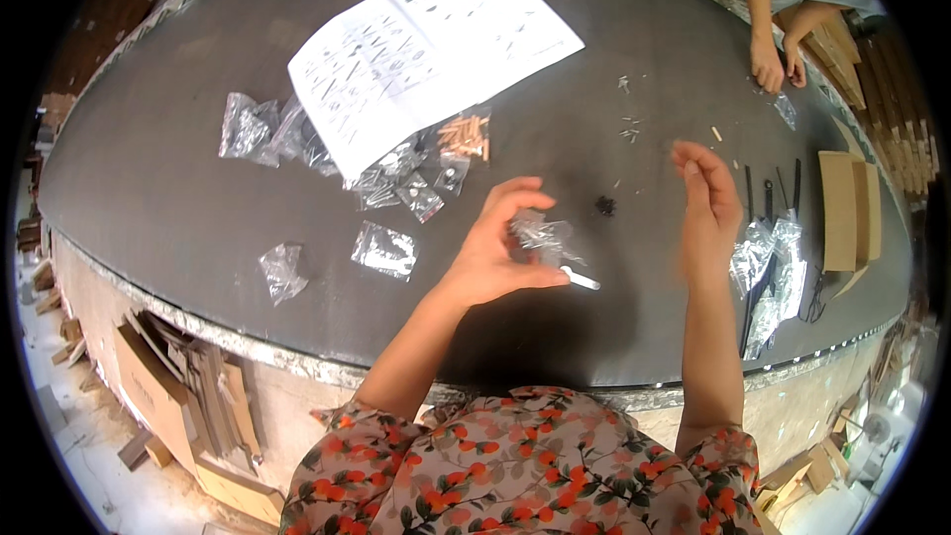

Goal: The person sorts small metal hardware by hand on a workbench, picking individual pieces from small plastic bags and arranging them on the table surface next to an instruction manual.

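My left hand [503, 246] is curled around a crumpled clear plastic bag [547, 238]. The bag shows between its fingers and thumb. By the thumb tip is a small white stick-like piece [581, 278]; whether the thumb touches it I cannot tell. My right hand [709, 196] is raised to the right, thumb and fingers drawn together. Anything between those fingertips is too small or blurred to make out. Between the two hands lies a little heap of black parts [605, 205] on the dark table [178, 228].
An open instruction booklet [396, 59] covers part of several hardware bags [381, 183]. Beside them are wooden dowels [464, 137]. Small screws [629, 129] lie farther back. Black rods in plastic [768, 258] and a cardboard box [847, 210] are at right. A co-worker's hands [768, 67] work at the far right.
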`<action>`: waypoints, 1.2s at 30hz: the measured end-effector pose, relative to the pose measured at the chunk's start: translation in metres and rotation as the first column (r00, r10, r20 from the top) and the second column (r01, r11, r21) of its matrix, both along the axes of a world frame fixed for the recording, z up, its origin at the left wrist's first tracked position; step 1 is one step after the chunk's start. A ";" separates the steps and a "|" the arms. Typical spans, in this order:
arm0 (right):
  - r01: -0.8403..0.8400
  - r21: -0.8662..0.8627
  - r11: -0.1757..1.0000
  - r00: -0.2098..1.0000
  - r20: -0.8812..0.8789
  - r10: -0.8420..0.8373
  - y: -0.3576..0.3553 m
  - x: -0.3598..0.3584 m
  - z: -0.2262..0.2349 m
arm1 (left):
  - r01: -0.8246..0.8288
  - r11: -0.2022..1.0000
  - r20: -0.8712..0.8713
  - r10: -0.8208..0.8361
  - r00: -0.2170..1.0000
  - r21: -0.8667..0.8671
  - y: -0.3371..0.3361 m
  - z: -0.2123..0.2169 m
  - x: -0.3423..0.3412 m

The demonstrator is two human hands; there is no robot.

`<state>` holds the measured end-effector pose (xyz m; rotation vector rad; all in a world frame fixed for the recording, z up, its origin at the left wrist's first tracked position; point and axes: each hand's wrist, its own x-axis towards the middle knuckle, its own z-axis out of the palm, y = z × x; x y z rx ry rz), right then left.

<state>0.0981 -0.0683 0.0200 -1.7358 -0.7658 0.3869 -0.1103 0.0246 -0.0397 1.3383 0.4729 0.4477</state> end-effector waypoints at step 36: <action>-0.204 -0.370 0.906 0.943 0.175 0.284 0.091 0.135 -0.093 | -0.013 0.925 0.047 0.034 0.998 -0.380 0.042 -0.059 0.063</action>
